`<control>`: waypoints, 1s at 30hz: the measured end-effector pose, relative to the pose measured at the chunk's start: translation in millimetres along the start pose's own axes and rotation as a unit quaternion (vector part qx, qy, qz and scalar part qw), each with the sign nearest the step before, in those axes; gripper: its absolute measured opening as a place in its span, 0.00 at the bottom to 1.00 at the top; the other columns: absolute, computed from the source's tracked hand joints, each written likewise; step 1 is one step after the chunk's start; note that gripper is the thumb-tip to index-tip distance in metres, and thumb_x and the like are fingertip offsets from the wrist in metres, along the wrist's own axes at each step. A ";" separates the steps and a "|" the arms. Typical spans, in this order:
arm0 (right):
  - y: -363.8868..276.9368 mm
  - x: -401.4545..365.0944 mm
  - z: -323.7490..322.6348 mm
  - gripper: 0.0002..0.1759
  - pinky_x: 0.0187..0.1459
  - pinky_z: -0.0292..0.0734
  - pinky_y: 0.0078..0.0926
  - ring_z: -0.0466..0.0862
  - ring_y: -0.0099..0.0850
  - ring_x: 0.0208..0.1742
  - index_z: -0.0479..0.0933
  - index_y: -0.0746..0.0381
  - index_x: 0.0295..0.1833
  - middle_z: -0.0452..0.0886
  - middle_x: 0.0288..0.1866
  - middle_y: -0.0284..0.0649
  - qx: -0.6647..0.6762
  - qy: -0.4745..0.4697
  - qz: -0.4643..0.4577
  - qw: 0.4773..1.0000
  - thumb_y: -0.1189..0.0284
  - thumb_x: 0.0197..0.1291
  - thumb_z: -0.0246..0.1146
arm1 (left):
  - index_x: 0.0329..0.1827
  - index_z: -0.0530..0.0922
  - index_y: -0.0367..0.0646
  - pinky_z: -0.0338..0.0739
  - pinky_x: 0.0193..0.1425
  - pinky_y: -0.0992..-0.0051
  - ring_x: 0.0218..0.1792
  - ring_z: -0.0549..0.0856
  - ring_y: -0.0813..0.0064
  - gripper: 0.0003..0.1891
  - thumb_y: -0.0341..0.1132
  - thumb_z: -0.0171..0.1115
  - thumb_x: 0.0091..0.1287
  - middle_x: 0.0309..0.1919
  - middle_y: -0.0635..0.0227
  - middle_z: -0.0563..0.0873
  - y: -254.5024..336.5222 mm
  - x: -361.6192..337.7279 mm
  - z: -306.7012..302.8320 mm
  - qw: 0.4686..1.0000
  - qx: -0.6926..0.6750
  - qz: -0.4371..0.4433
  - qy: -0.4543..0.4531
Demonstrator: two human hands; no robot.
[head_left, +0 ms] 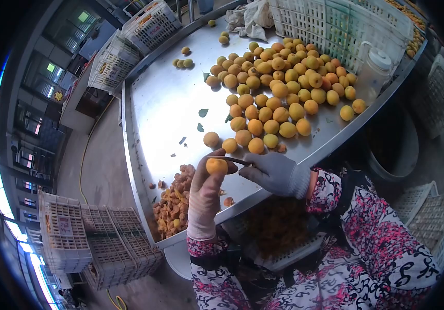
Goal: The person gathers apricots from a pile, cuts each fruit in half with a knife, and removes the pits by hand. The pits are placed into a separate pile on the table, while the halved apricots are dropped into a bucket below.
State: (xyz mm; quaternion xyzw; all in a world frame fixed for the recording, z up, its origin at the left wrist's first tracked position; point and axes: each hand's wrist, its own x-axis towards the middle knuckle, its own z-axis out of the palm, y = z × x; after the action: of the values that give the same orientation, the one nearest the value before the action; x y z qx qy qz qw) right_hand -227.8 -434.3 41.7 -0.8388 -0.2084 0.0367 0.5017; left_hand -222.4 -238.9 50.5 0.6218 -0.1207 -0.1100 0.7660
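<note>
My left hand (206, 188), in a pale, stained glove, pinches a yellow-orange apricot (216, 166) upright between its fingers and thumb. Gripped in my right hand (280, 174), which wears a grey glove, is a thin dark-handled knife (236, 160). Its far end lies across the top of the apricot; whether it cuts in cannot be seen. Just beyond both hands, a large heap of whole apricots (279, 89) covers the right side of the metal table (155, 111). Beside my left wrist is a brownish pile of pits or fruit scraps (173, 204).
White plastic crates stand at the table's back right (335, 33), back left (152, 26) and on the floor at left (116, 237). A lidded clear jug (373, 72) sits near the right edge. Below the table's front edge is a crate of brownish pieces (276, 227).
</note>
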 end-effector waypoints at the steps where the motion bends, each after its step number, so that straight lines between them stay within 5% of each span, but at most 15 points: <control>1: -0.3 -1.6 0.6 0.20 0.31 0.73 0.39 0.81 0.46 0.31 0.72 0.62 0.37 0.78 0.25 0.46 0.002 0.016 -0.007 1.000 0.54 0.66 0.53 | 0.62 0.68 0.34 0.68 0.60 0.71 0.48 0.79 0.72 0.29 0.45 0.61 0.64 0.42 0.62 0.81 -0.5 1.2 -0.6 1.000 0.010 -0.003 0.005; 9: -2.1 -6.5 12.9 0.20 0.33 0.74 0.39 0.81 0.47 0.33 0.73 0.63 0.43 0.79 0.29 0.49 0.044 -0.001 0.046 0.998 0.55 0.66 0.53 | 0.60 0.69 0.32 0.69 0.59 0.71 0.49 0.80 0.68 0.27 0.45 0.59 0.66 0.42 0.58 0.82 -11.3 3.0 9.3 0.999 -0.036 -0.002 0.007; 11: 0.7 -8.6 34.4 0.19 0.35 0.74 0.36 0.83 0.46 0.36 0.73 0.63 0.49 0.80 0.33 0.52 0.130 0.097 0.007 0.987 0.58 0.67 0.53 | 0.60 0.69 0.31 0.69 0.59 0.70 0.50 0.80 0.65 0.26 0.44 0.57 0.68 0.43 0.55 0.82 -25.8 6.2 18.3 0.981 -0.190 -0.008 0.036; 12: -2.4 -8.2 32.5 0.20 0.37 0.75 0.38 0.82 0.49 0.37 0.73 0.63 0.52 0.80 0.34 0.54 0.125 0.064 0.029 0.990 0.58 0.67 0.53 | 0.60 0.68 0.32 0.69 0.60 0.69 0.52 0.79 0.64 0.26 0.45 0.56 0.69 0.45 0.55 0.82 -20.5 7.0 27.6 0.963 -0.267 -0.026 0.024; 15: -4.6 -4.9 35.8 0.19 0.34 0.76 0.42 0.81 0.51 0.35 0.73 0.62 0.44 0.80 0.31 0.53 0.082 0.123 0.028 0.989 0.56 0.66 0.53 | 0.62 0.66 0.33 0.72 0.61 0.67 0.53 0.79 0.62 0.26 0.44 0.56 0.69 0.48 0.54 0.81 -23.0 10.9 36.3 0.932 -0.358 -0.028 0.058; 21: -5.7 3.9 9.4 0.19 0.34 0.76 0.43 0.81 0.52 0.34 0.72 0.62 0.42 0.80 0.28 0.52 0.034 0.059 0.060 0.996 0.55 0.66 0.53 | 0.62 0.68 0.35 0.71 0.60 0.70 0.50 0.80 0.69 0.22 0.39 0.55 0.70 0.47 0.61 0.81 0.5 12.3 33.6 0.994 0.006 0.064 0.085; 24: 8.5 4.5 33.9 0.19 0.34 0.76 0.44 0.81 0.52 0.34 0.73 0.62 0.46 0.80 0.30 0.53 0.069 0.108 0.020 0.992 0.55 0.67 0.52 | 0.61 0.68 0.36 0.70 0.59 0.72 0.52 0.78 0.72 0.23 0.42 0.56 0.70 0.48 0.62 0.80 -9.3 10.5 36.6 0.992 -0.018 0.059 0.110; 27: 15.8 2.4 45.2 0.20 0.35 0.76 0.45 0.81 0.52 0.34 0.72 0.62 0.49 0.81 0.31 0.53 0.073 0.170 -0.010 0.983 0.55 0.67 0.51 | 0.58 0.69 0.35 0.72 0.56 0.72 0.48 0.79 0.73 0.21 0.43 0.52 0.71 0.42 0.60 0.82 -33.7 15.4 41.7 0.949 -0.295 -0.015 0.109; 30: 12.1 3.2 33.7 0.20 0.35 0.76 0.44 0.81 0.52 0.35 0.72 0.62 0.49 0.81 0.31 0.53 0.040 0.161 -0.004 0.986 0.55 0.67 0.52 | 0.60 0.68 0.35 0.72 0.57 0.73 0.50 0.79 0.72 0.21 0.40 0.55 0.70 0.45 0.60 0.81 -30.8 15.5 36.3 0.970 -0.212 0.015 0.121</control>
State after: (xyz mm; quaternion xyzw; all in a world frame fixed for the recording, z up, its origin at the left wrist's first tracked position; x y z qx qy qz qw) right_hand -230.3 -410.3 15.2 -0.8124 -0.1267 -0.0923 0.5616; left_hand -220.0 -283.7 28.3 0.4518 -0.0104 -0.0460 0.8909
